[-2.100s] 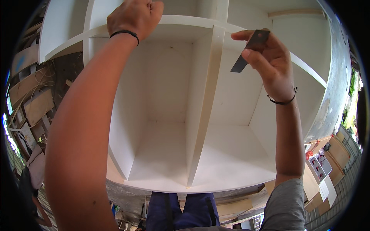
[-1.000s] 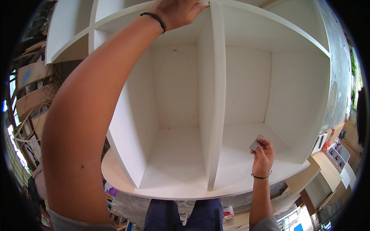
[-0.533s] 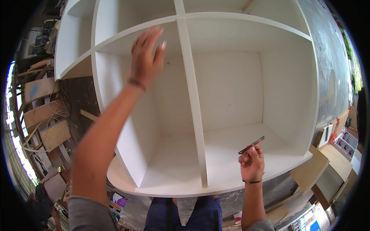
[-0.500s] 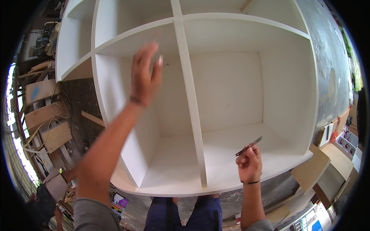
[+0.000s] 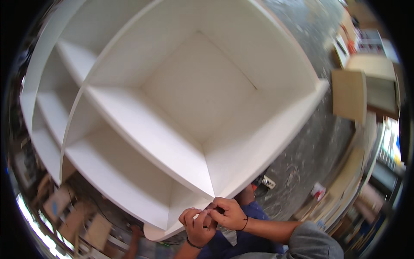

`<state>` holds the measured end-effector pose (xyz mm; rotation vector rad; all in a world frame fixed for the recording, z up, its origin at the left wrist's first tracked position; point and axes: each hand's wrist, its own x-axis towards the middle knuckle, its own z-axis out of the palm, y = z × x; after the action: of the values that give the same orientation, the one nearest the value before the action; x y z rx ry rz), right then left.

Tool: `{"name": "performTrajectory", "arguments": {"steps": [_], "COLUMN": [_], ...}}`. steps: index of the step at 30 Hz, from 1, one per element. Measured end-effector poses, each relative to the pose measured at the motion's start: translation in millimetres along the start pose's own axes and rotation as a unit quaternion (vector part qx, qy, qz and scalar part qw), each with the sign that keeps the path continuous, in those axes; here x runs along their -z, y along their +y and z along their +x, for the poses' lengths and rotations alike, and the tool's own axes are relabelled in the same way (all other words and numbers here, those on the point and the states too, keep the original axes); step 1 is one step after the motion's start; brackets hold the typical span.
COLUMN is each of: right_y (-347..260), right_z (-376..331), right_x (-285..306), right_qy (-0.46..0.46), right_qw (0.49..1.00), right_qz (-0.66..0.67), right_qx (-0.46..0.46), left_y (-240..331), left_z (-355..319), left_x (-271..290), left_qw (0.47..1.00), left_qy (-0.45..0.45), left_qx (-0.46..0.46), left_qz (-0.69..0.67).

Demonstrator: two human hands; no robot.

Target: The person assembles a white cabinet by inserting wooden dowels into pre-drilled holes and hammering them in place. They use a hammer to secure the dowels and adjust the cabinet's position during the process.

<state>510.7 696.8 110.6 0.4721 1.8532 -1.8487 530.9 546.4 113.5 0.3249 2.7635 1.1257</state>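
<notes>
My two hands meet at the front lower edge of a large white cabinet (image 5: pixel 267 125), where a white divider (image 5: pixel 151 138) joins the bottom board. The fingers of my left hand (image 5: pixel 199 226) are curled in against those of my right hand (image 5: pixel 231 214), which are bent and pinched together. A small dark piece shows between the right fingers. It may be the thin knife-like blade seen there earlier, but the fingers cover most of it.
Light wood panels (image 5: pixel 349 95) stand at the right, with long boards (image 5: pixel 332 194) below them. Wood offcuts (image 5: pixel 77 220) lie at lower left, near another person's bare arm (image 5: pixel 134 241). A small white block (image 5: pixel 268 182) is on the grey floor (image 5: pixel 297 168).
My left hand has come down from inside the cabinet to meet my right hand, which moved left and lower. The view has turned, so the cabinet appears tilted. The blade is now mostly hidden.
</notes>
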Motion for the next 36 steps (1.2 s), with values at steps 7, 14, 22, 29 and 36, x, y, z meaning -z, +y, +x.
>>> {"name": "performTrajectory", "arguments": {"steps": [7,14,22,29,36], "right_y": [29,49,224,435,466], "right_z": [-38,-71,-1,117,132], "right_x": [-1,13,133,147,157], "right_qy": [0.022,0.08,0.078,0.261,0.272], "right_qw": [0.966,0.953,0.933,0.891,0.872], "right_qz": [0.186,0.249,0.2,-0.012,0.091], "right_qx": [-0.179,-0.155,-0.288,-0.373,-0.396], "left_y": [6,23,2,-123,-230], "left_z": [-17,-10,31,152,220], "left_x": [7,0,31,106,164], "left_qw": [0.992,0.976,0.985,0.964,0.945], "left_qy": [-0.114,-0.195,-0.025,0.209,0.278], "left_qx": [-0.037,-0.069,0.171,0.129,0.086], "left_qz": [0.031,0.068,-0.02,0.103,0.152]}}
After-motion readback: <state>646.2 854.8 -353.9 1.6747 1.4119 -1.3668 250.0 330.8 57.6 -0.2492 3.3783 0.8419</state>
